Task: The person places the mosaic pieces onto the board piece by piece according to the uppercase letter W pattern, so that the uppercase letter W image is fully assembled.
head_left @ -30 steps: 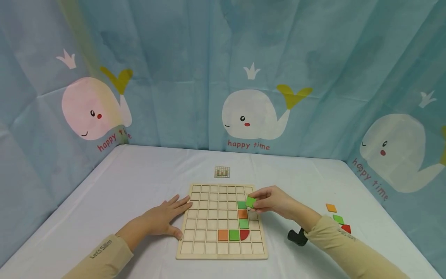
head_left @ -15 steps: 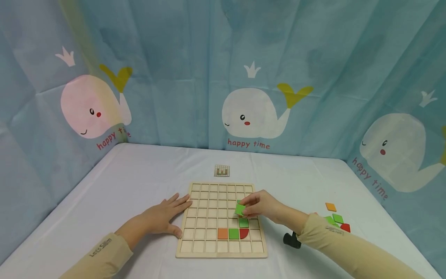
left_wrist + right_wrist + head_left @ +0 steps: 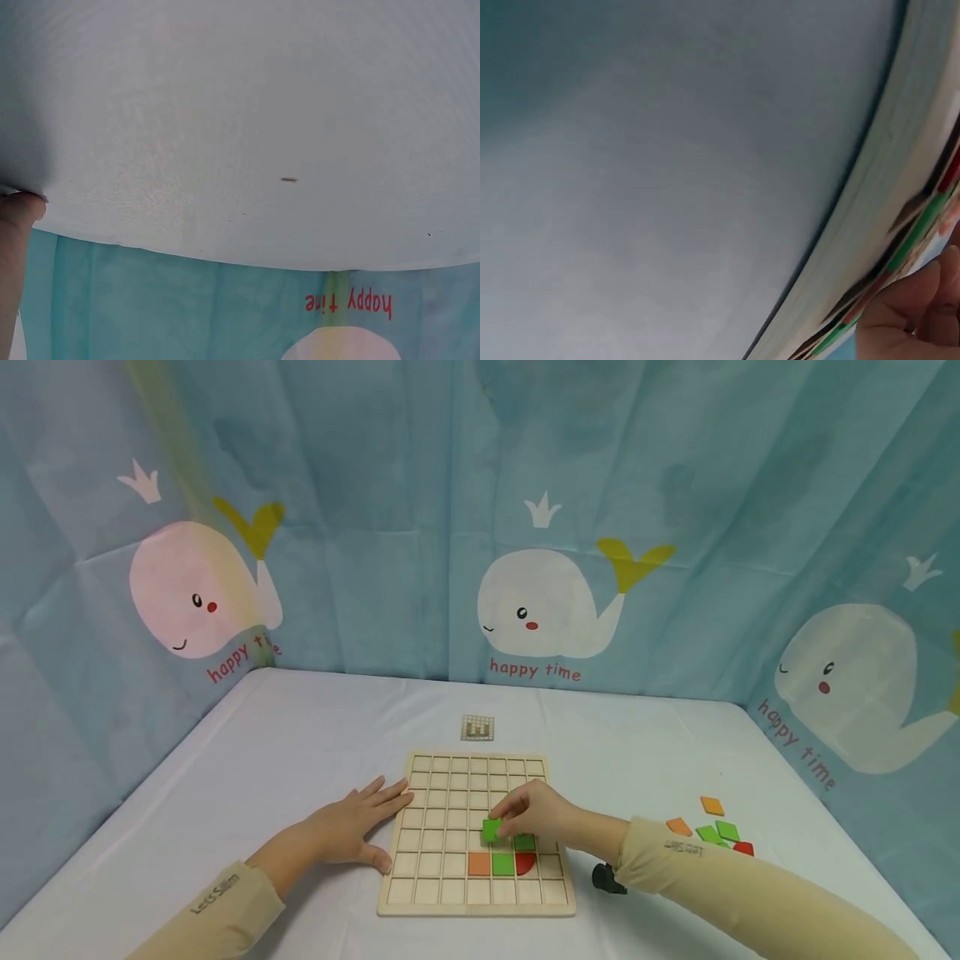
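A wooden grid board (image 3: 431, 889) lies on the white table. My right hand (image 3: 542, 814) pinches a green square tile (image 3: 491, 831) over the board's middle. In the row below sit an orange tile (image 3: 479, 864), a green tile (image 3: 503, 864) and a red quarter-round tile (image 3: 526, 863). Another green tile (image 3: 524, 842) lies just above the red one, partly under my hand; cells farther up that column are hidden. With fingers spread, my left hand (image 3: 352, 827) rests along the board's left edge. In the right wrist view the right hand (image 3: 915, 307) shows beside the board edge (image 3: 900, 165).
Several loose tiles lie right of the board, among them an orange tile (image 3: 712, 806), a green tile (image 3: 727, 830) and a red piece (image 3: 743, 848). A small pattern card (image 3: 477, 727) lies behind the board. A black object (image 3: 608, 878) shows under the right wrist.
My right hand has carried the green tile left and toward the near side, from the board's right edge to its middle. The left hand stays in place.
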